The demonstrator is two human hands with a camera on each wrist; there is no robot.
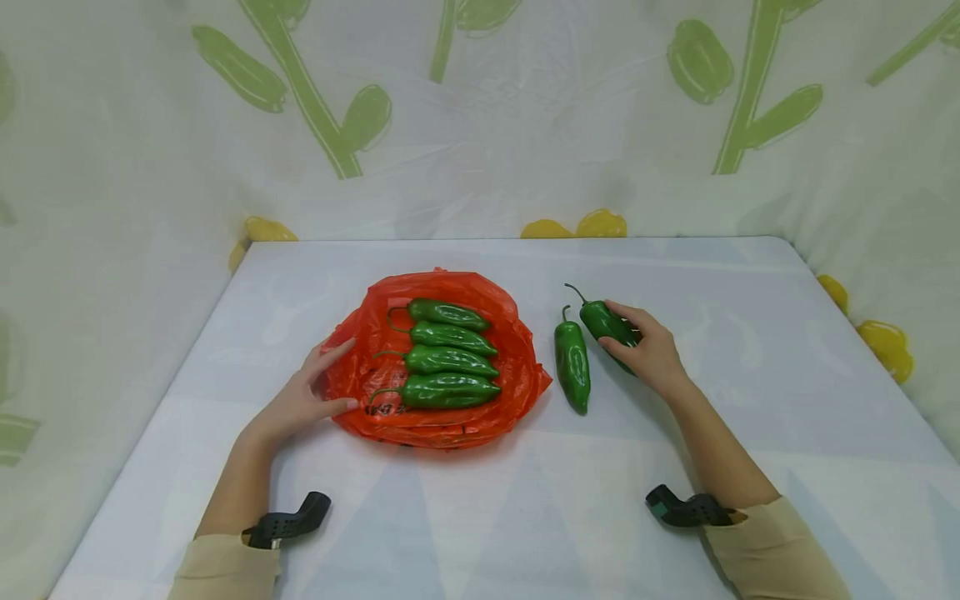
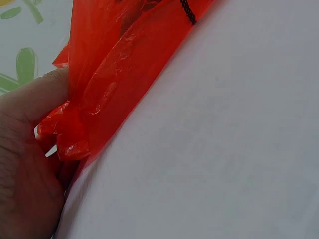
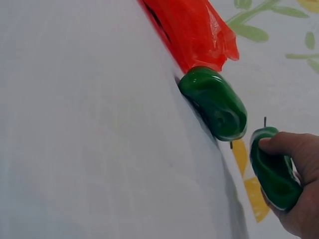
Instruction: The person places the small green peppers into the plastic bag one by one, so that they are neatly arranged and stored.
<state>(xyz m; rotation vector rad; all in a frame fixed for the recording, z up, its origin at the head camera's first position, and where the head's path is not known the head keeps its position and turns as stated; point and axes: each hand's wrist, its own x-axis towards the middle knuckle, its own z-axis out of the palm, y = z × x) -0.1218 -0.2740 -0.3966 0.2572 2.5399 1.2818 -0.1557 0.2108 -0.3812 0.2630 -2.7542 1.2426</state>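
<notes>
A red plastic bag lies spread open on the table, its rim raised around several green peppers set in a row with stems to the left. At its left side my left hand holds the rim; the left wrist view shows bunched red plastic between thumb and fingers. My right hand grips a green pepper by its sides, and in the right wrist view that held pepper appears raised. Another loose pepper rests on the table between the bag and my right hand.
The white table has a straight back edge against a pale cloth printed with green stems and yellow shapes. A dark wrist strap mount sits on my left forearm, and a similar mount on the right.
</notes>
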